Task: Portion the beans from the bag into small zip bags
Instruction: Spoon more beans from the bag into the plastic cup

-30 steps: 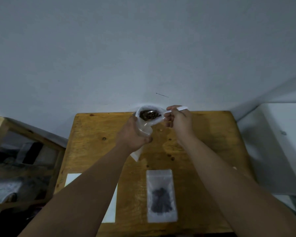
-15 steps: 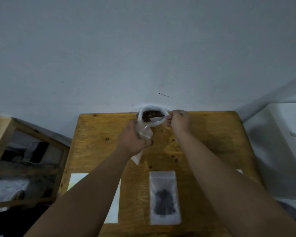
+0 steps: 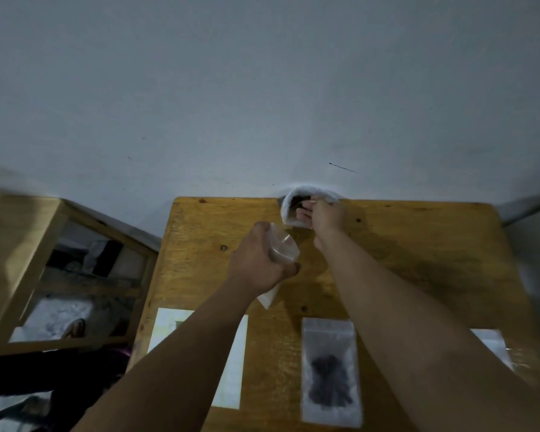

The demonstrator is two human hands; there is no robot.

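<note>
Left fingers (image 3: 264,228) clutch an empty zip bag (image 3: 282,246) — right fingers (image 3: 303,215), grip hidden, inside bean bag (image 3: 303,191) — filled pouch (image 3: 329,369), paper (image 3: 231,363) nearby.

Dim, soft focus, warped edges

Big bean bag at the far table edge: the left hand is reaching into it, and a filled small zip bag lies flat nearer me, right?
Not quite: the head view shows the right hand reaching into the big bean bag; the left hand holds a clear small zip bag. The filled small zip bag does lie flat nearer you.
</note>
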